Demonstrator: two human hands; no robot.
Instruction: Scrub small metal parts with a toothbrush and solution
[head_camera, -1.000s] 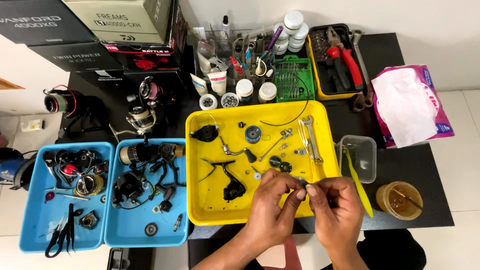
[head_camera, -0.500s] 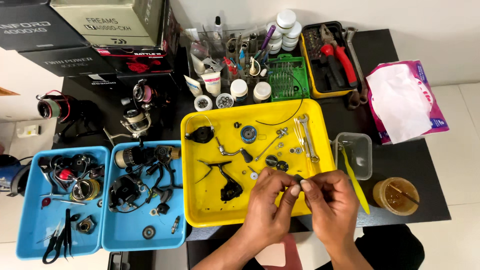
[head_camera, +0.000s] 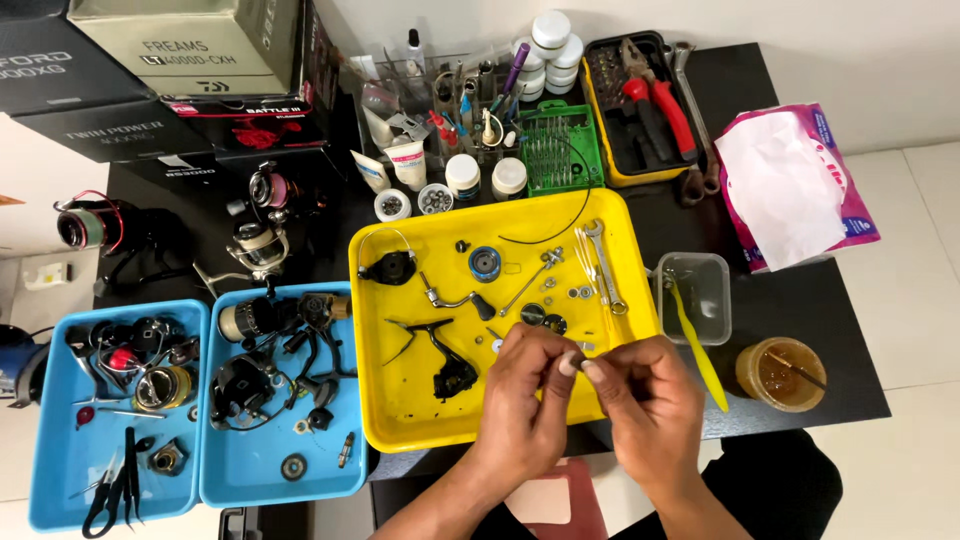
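Observation:
My left hand (head_camera: 525, 400) and my right hand (head_camera: 640, 400) meet fingertip to fingertip over the near right part of a yellow tray (head_camera: 400, 420). Between the fingertips is a tiny part (head_camera: 577, 362), too small to make out; which hand grips it I cannot tell. On the tray lie a black reel body (head_camera: 452, 375), a crank handle (head_camera: 455, 298), a blue round spool part (head_camera: 485, 263), a small wrench (head_camera: 605, 265), and washers and small gears (head_camera: 545, 318).
Two blue trays (head_camera: 60, 500) (head_camera: 250, 485) with reel parts sit at left. Behind are cardboard boxes (head_camera: 190, 45), fishing reels (head_camera: 262, 235), small jars (head_camera: 462, 175), a green bit holder (head_camera: 560, 150), pliers in a tool case (head_camera: 650, 95). At right: tissue pack (head_camera: 790, 185), clear tub (head_camera: 705, 290), yellow brush (head_camera: 700, 350), amber cup (head_camera: 780, 372).
The hands stay pinched together over the tray's near edge, shifted only slightly. The view has tilted a little.

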